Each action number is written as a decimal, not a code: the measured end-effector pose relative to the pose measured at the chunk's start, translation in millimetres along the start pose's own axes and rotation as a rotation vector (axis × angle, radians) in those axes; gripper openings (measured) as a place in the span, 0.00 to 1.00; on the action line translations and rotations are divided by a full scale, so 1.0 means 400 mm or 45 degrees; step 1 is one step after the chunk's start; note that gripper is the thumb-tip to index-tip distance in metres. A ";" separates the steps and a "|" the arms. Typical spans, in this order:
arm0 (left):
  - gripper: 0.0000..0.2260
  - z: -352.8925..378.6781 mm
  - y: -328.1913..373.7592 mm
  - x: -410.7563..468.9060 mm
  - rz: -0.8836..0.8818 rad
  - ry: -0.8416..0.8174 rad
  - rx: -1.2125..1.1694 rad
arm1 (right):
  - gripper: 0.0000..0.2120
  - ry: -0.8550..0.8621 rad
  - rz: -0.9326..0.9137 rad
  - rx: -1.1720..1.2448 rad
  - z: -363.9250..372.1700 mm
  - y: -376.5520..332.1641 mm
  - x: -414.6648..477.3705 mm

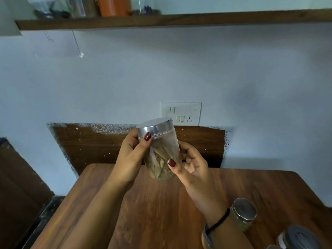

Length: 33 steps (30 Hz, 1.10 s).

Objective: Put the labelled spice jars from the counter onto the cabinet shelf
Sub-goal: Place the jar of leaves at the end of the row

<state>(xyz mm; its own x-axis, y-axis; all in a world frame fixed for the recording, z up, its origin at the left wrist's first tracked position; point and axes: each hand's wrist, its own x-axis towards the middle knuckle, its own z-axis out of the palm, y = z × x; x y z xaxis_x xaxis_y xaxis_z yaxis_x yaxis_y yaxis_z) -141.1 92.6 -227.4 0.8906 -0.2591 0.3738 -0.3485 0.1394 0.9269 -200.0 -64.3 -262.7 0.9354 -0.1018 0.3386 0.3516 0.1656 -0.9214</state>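
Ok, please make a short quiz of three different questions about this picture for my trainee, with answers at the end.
1. True or false: the jar with the metal lid stands on the table.
2. Which hand's thumb touches the lid? A) left B) right C) neither
3. Fill in: the other jars wait near the person's ____ wrist.

Key
1. False: both hands hold it above the table.
2. A: the left hand grips near the lid; the right hand grips lower down.
3. Right: two jars stand there, and the shelf is above.

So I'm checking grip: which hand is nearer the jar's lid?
Left. The left hand grips beside the lid; the right hand holds the jar lower.
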 end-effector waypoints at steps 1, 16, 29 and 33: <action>0.30 0.003 0.012 0.005 -0.003 -0.014 -0.002 | 0.26 0.003 -0.006 0.020 0.002 -0.013 0.007; 0.30 0.041 0.056 0.010 -0.303 0.029 -0.489 | 0.33 0.050 -0.064 0.185 0.056 -0.089 0.082; 0.23 0.069 0.105 0.022 -0.126 0.166 -0.415 | 0.17 0.172 -0.554 -0.405 0.049 -0.125 0.111; 0.22 0.088 0.123 0.029 -0.041 0.178 -0.333 | 0.24 0.169 -0.555 -0.493 0.054 -0.160 0.112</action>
<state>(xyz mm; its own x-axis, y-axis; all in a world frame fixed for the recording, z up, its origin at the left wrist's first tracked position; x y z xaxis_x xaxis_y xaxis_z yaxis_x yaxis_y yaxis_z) -158.0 62.8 -176.4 0.9379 -0.1354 0.3193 -0.2486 0.3794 0.8912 -179.8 -58.2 -184.4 0.6863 -0.2060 0.6975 0.6393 -0.2864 -0.7136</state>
